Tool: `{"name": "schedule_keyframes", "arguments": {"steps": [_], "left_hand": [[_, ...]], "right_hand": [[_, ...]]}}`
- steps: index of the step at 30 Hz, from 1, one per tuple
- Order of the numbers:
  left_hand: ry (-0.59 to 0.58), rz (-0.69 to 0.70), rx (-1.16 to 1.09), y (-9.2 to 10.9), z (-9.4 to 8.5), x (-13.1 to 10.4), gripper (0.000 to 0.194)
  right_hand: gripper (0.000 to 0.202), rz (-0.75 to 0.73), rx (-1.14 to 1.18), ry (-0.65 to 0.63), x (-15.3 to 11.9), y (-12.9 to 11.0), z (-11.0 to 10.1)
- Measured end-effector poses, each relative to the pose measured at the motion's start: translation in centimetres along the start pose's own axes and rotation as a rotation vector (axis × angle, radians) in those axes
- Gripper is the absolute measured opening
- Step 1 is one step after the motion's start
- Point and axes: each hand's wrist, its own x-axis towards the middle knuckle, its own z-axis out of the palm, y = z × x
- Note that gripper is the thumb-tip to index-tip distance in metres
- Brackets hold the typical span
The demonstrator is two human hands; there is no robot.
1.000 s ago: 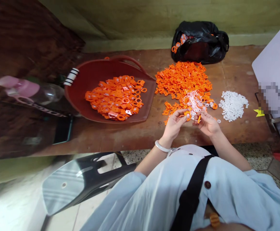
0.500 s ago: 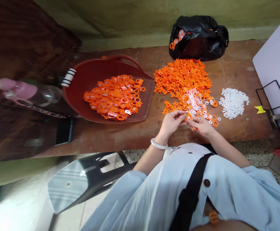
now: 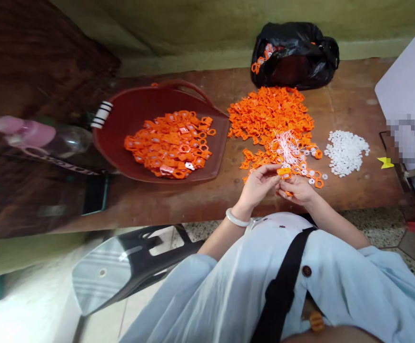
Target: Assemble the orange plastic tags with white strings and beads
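Note:
My left hand (image 3: 261,185) is closed, thumb and fingers pinching a small orange plastic piece (image 3: 284,172) at the fingertips. My right hand (image 3: 298,189) meets it from the other side, its fingers curled together. A second bit of orange plastic (image 3: 288,194) pokes out under the right fingers; most of it is hidden. Just beyond the hands lies a tangle of white string (image 3: 286,148), with white discs (image 3: 303,166) and orange hexagonal rings (image 3: 318,183) around it. Farther back is a heap of loose orange pieces (image 3: 270,112).
To the left, a dark red scoop-shaped basket (image 3: 122,114) holds many orange pieces. A pile of small white parts (image 3: 346,153) lies on the right. At the back sits a black plastic bag (image 3: 300,52). A pink-capped bottle (image 3: 29,131) and a phone (image 3: 95,194) are far left.
My left hand has shifted slightly right and turned, so the orange piece now shows above the fingertips. My right hand has moved a little toward me. The piles look unchanged.

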Motion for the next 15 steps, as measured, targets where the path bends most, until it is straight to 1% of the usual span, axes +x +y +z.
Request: {"name": "schedule_keyframes", "arguments": {"steps": [3,6,8,11,12,14,15], "left_hand": [[-0.034,-0.023,-0.043,-0.1,-0.2,-0.2,0.041],[-0.026,0.02,0.048,-0.4,-0.2,-0.2,0.039],[0.065,0.136,0.201,-0.3,-0.2,0.0,0.035],[0.267,0.389,0.525,0.2,-0.9,0.3,0.026],[0.314,0.455,0.622,0.4,-1.3,0.3,0.023],[0.346,0.52,0.743,0.7,-2.1,0.5,0.021],[0.339,0.516,0.758,0.8,-2.4,0.5,0.021]], "right_hand": [[0.044,-0.016,-0.014,-0.018,0.0,0.0,0.2],[0.043,-0.001,-0.06,-0.044,0.0,-0.2,0.3],[0.044,0.019,-0.108,-0.03,0.0,-0.4,0.3],[0.045,0.051,-0.175,0.032,-0.2,-0.9,0.3],[0.044,0.05,-0.197,0.056,-0.3,-1.2,0.3],[0.043,0.039,-0.251,0.102,-0.6,-1.7,0.0],[0.042,0.032,-0.285,0.126,-0.7,-2.0,-0.2]]}}
